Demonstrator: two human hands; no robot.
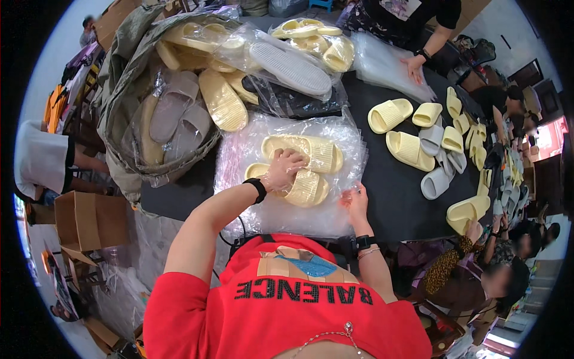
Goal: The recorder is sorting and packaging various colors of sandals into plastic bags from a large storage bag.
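Note:
A pair of pale yellow slippers (317, 152) lies side by side on a stack of clear plastic bags (239, 212) in front of me. My left hand (283, 171) rests over both slippers, its fingers curled down onto them; clear film around them makes it hard to tell whether the hand is inside a bag. At the stack's right edge is my right hand (355, 202), beside the film and apart from the slippers. Its thumb and fingers look spread, though the fingertips are blurred.
An olive sack (119, 119) of bagged grey and yellow slippers stands left. Bagged slippers (290, 63) lie beyond the stack. Loose yellow and grey slippers (409, 151) cover the dark table's (388, 209) right side. Across it, a person's hand (412, 67) touches more plastic bags (382, 63).

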